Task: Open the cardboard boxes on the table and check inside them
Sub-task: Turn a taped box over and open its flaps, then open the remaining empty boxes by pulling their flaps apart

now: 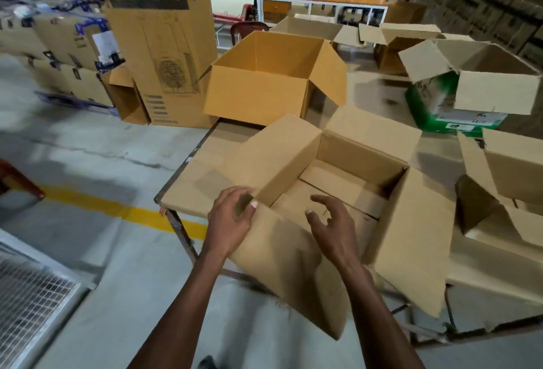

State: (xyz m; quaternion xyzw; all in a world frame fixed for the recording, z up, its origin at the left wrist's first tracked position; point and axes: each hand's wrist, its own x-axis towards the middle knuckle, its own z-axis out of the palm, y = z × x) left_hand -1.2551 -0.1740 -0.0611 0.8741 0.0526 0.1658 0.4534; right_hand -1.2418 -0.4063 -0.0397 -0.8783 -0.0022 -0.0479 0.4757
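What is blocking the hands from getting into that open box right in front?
Nothing visible. The nearest box has all four flaps folded outward and its inside looks bare. The right hand hovers over the opening, and the left hand is at the near-left corner by the near flap.

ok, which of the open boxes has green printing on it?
The green-printed box at far right, behind the nearest box under the hands; the other open boxes are plain brown cardboard.

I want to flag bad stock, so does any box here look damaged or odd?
Yes. The green-printed box at far right has a ragged, torn top flap. The tall printed carton on the floor stands upside down, its lettering inverted. The nearest open box looks intact and empty.
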